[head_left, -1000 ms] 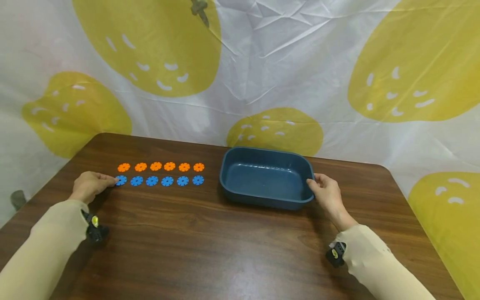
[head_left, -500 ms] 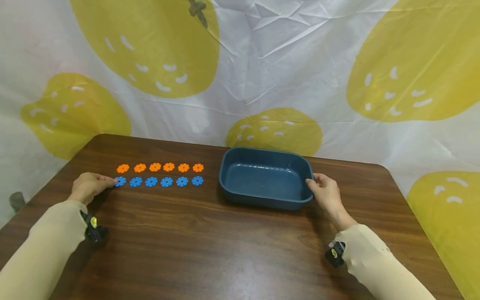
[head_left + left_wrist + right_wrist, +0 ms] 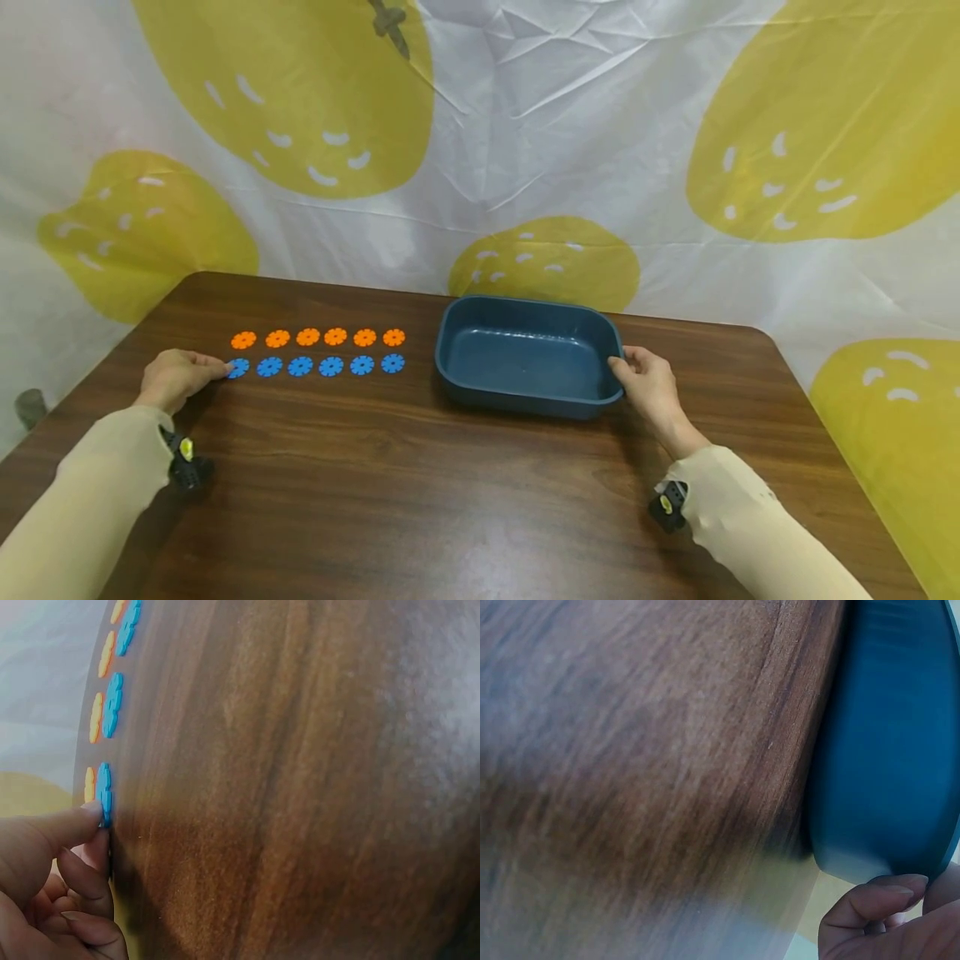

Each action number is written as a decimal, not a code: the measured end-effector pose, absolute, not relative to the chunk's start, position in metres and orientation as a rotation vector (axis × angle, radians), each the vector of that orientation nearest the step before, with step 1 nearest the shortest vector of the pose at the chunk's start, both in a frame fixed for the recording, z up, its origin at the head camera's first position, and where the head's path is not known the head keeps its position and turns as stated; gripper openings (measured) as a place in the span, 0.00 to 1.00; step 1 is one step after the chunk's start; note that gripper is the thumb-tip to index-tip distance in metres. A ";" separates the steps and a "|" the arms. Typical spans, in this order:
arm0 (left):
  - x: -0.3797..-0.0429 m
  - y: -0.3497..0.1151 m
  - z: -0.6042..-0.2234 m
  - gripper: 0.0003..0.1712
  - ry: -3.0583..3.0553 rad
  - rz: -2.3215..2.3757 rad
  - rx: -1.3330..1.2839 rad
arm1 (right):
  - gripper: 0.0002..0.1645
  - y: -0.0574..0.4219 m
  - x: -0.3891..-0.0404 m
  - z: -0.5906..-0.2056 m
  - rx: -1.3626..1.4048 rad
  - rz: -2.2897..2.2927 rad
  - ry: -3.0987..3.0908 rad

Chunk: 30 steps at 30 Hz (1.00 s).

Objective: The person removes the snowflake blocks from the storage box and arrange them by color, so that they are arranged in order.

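My left hand (image 3: 180,377) is at the left end of a row of blue notched plastic discs (image 3: 331,367). Its thumb and fingers pinch the edge of the leftmost blue disc (image 3: 104,793), which lies in line with the others on the table. Behind that row runs a matching row of orange notched discs (image 3: 308,337). On the right, a dark blue rectangular basin (image 3: 525,402) stands with nothing inside. My right hand (image 3: 651,390) grips its right end, thumb over the rim and fingers outside; the right wrist view shows the fingers against the basin wall (image 3: 892,742).
The brown wooden table (image 3: 420,500) has rounded far corners. Right behind it hangs a white cloth (image 3: 495,150) printed with large yellow fruit. A small grey object (image 3: 31,408) shows past the table's left edge.
The head view shifts slightly. Both hands keep their places, the left at the leftmost blue disc and the right on the basin's rim.
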<state>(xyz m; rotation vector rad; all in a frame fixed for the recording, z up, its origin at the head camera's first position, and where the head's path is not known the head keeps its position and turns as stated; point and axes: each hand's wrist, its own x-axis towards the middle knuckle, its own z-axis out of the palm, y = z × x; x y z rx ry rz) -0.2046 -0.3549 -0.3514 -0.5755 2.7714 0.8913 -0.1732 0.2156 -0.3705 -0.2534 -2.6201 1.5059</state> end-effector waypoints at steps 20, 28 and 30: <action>-0.203 -0.355 -0.350 0.24 2.763 0.909 -0.568 | 0.23 0.217 -0.170 -0.371 -0.272 1.659 -2.609; -0.204 -0.353 -0.351 0.24 2.761 0.919 -0.595 | 0.25 0.219 -0.170 -0.372 -0.262 1.694 -2.605; -0.205 -0.353 -0.351 0.24 2.762 0.923 -0.595 | 0.26 0.220 -0.170 -0.371 -0.261 1.704 -2.607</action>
